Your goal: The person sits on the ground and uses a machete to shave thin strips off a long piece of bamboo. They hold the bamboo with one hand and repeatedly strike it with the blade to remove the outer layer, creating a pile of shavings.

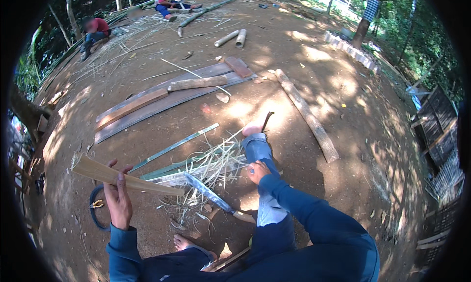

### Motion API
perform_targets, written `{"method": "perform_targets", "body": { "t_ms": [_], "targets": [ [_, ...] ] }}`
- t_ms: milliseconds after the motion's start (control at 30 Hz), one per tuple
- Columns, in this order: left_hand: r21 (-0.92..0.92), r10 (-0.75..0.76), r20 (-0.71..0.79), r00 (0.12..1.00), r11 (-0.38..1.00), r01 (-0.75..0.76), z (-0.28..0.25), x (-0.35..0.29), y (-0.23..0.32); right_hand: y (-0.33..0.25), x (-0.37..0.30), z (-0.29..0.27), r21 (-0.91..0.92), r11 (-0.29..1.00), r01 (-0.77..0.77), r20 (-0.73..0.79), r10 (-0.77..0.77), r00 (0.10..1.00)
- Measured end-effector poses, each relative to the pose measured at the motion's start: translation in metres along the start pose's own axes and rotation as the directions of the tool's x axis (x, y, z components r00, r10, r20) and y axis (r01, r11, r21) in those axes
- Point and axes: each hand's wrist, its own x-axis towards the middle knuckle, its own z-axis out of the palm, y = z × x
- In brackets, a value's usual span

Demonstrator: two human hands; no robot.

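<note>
My left hand (120,201) grips a pale split bamboo slat (147,185), with the fingers behind it and the thumb in front. The slat slants from upper left down to the shavings. My right hand (257,172) is closed beside my bent leg in blue denim; what it holds, if anything, is hidden. Between the hands lies a machete (208,191) with a grey blade and wooden handle (244,216), apart from both. Under the blade is a heap of curly bamboo shavings (223,159), over a whitish board (169,180) and green bamboo strips (171,147).
Ahead lie dark planks (140,121) topped by wood pieces, with a log (306,116) to their right. A dark belt loop (93,208) rests left of my left wrist. Short bamboo tubes (240,38) lie farther off. Two people sit at the far left among bamboo strips.
</note>
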Motion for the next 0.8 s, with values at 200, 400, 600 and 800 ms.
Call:
{"method": "perform_targets", "body": {
  "t_ms": [200,400,600,800],
  "targets": [
    [0.048,0.036,-0.012,0.999,0.998,-0.035,0.024,0.014,-0.012,0.060,-0.039,-0.001,-0.229,0.969,-0.093,0.035,0.104,0.994],
    [-0.004,-0.010,0.045,0.999,1.000,0.010,0.026,0.008,-0.030,0.039,-0.051,0.016,-0.265,0.953,-0.150,0.114,0.185,0.976],
    [-0.032,-0.033,0.043,0.999,0.999,0.034,0.030,0.006,-0.019,0.037,-0.051,0.009,-0.250,0.955,-0.161,0.102,0.192,0.976],
    [0.009,-0.011,0.058,0.998,1.000,0.010,0.029,0.004,-0.013,0.042,-0.051,0.013,-0.251,0.953,-0.172,0.078,0.197,0.977]
  ]
}}
